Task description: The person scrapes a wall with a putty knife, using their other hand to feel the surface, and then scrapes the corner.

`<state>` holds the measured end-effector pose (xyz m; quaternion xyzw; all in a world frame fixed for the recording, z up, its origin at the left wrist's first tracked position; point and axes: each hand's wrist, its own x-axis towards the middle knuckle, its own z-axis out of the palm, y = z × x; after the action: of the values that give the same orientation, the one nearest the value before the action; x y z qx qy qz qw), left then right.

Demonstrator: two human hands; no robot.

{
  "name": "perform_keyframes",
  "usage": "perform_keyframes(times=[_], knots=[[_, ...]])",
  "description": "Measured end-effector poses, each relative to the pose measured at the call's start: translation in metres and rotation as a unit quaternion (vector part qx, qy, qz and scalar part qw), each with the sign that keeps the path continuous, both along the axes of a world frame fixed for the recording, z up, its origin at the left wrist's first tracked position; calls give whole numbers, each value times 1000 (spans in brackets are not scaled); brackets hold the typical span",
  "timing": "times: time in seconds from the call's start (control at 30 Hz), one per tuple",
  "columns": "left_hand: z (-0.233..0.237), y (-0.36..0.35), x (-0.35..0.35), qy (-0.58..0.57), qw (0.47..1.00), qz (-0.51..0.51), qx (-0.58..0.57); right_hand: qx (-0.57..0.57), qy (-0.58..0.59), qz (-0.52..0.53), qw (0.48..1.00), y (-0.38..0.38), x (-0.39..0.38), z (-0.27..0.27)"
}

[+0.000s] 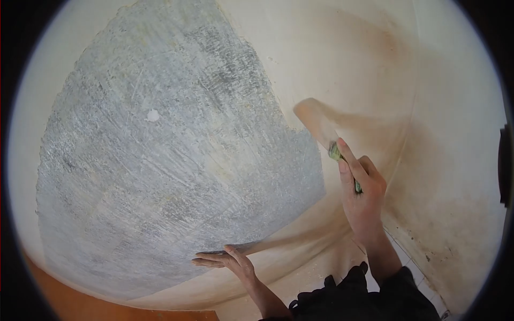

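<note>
My right hand [365,190] is wrapped round the green handle of a scraper [316,120], index finger stretched along it. Its wide, flat blade lies at the wall, just right of the edge between the cream coating [342,59] and a large rough grey patch [176,155]. Lower down, my left hand [230,262] touches the lower part of the grey patch, with its fingers stretched out and nothing held. A small white spot [153,115] shows on the left part of the patch.
A wall corner runs down the right side, with brown stains [428,224] on the adjoining wall. Light floor tiles [423,281] show at the lower right. An orange-brown surface [80,299] lies at the lower left. A dark object [505,166] stands at the far right edge.
</note>
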<state>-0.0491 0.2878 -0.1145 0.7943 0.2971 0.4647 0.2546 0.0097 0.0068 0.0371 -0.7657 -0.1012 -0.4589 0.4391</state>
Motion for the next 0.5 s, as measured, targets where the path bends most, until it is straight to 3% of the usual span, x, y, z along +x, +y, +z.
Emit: perform_keyframes(times=[0.2, 0.33, 0.5], knots=[[-2, 2, 4, -30, 999, -7, 31, -32, 33, -22, 999, 10, -14, -45], [1, 1, 1, -20, 1000, -4, 21, -32, 32, -37, 998, 4, -16, -25], [1, 0, 5, -32, 999, 0, 26, -56, 33, -42, 997, 14, -18, -50]])
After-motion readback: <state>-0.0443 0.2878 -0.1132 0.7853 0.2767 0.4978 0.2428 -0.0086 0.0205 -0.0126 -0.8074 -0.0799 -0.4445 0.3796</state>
